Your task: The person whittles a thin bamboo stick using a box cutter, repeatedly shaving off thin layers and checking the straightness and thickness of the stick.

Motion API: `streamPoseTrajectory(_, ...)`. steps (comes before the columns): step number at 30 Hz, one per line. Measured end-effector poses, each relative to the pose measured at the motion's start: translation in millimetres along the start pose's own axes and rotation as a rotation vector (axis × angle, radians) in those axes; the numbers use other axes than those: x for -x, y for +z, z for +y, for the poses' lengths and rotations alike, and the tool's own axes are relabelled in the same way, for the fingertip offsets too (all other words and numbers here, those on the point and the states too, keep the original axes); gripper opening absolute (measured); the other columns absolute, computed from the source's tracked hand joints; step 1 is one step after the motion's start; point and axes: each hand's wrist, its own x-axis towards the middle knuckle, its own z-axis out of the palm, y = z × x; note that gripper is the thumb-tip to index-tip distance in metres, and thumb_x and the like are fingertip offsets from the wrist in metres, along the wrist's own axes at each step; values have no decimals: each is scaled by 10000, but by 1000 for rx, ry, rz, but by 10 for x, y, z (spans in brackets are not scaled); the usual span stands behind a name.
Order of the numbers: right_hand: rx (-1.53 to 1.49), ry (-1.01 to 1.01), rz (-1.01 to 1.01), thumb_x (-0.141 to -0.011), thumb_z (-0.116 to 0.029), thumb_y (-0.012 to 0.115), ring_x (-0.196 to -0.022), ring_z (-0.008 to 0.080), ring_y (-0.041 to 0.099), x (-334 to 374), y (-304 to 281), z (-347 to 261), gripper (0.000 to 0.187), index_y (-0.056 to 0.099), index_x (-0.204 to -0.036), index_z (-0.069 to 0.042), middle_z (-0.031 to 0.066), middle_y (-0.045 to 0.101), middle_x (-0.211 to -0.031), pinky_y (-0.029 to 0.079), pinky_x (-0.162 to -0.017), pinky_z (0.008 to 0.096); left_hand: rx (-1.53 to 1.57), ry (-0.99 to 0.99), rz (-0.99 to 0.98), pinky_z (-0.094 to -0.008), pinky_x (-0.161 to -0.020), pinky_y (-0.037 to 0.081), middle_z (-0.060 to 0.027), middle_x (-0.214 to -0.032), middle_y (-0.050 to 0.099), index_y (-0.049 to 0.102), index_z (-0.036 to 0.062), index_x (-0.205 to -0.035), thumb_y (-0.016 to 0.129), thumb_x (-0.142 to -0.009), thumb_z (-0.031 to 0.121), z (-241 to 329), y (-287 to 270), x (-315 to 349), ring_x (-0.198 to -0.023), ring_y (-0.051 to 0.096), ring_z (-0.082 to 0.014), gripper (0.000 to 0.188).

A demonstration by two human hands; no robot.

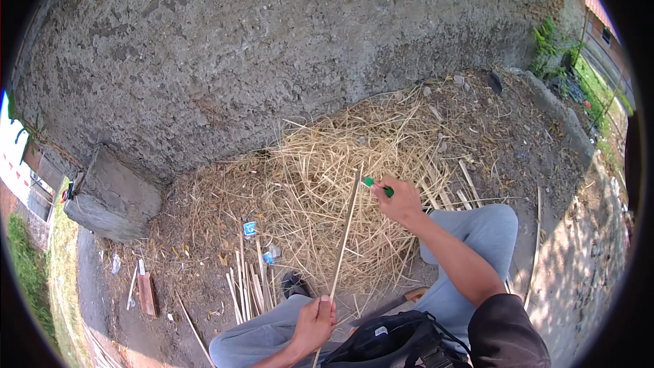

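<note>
Weathered wall (pixel 272 48), grey, pitted and flaking, over shaded dirt ground (pixel 197 279). Left hand (pixel 315 322): fingers curled closed round a long strip (pixel 345 238), thin, straight, wood-like, pale with a darker far end. Right hand (pixel 400 201): fingers folded closed on a small tool (pixel 387 191), green, smooth-handled; its working edge too small to make out. Strip slants up and away from left fist, short tail below it; far tip just left of tool and right fingers, contact cannot be told. Beyond and beneath: shavings (pixel 313 163), dry, straw-coloured, tangled in a loose heap. Nearer, by left knee (pixel 231 344), cut strips (pixel 248 293), straight, roughly parallel. At the lap, black bag (pixel 368 347), soft fabric. Farther left, rough squared block (pixel 119 197), concrete-like, near the wall's foot
</note>
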Motion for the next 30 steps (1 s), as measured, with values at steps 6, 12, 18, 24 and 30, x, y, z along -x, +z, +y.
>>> streamPoseTrajectory(6,245,-73,-30,-907,-383,616,-461,264,550,-102,185,567,240,725,-914,-169,74,555,-511,403,-453,407,-117,-59,-24,-241,-363,229,31,-589,321,424,67,-882,370,-1050,325,-53,13,-148,-424,278,-52,313)
streamPoseTrajectory(12,-4,-25,-254,-939,-409,561,-489,275,585,41,10,-259,325,637,-844,-107,79,545,-509,431,-470,407,83,-147,-50,-223,-369,226,31,-599,332,445,80,-912,363,-1051,356,101,-275,-151,-436,283,-47,320)
streamPoseTrajectory(18,241,-321,-224,-929,-281,546,-602,359,643,341,-26,-402,281,503,-1003,-14,177,630,-694,495,-526,485,177,-144,-116,-219,-381,207,37,-600,306,432,80,-906,344,-1055,341,198,-180,-80,-451,275,-49,314)
streamPoseTrajectory(24,515,-364,-247,-806,-71,553,-528,316,651,-5,89,-242,80,531,-834,1,125,627,-594,491,-432,411,32,-134,-187,-214,-374,171,52,-608,288,408,107,-861,446,-1033,308,339,-22,-104,-455,253,-34,268)
streamPoseTrajectory(30,816,-400,-199,-784,-64,628,-616,256,694,-657,34,-179,112,596,-874,-5,116,675,-677,552,-523,356,-411,188,-4,-266,-378,271,20,-549,433,457,98,-736,579,-967,331,31,-170,-317,-452,393,-56,350)
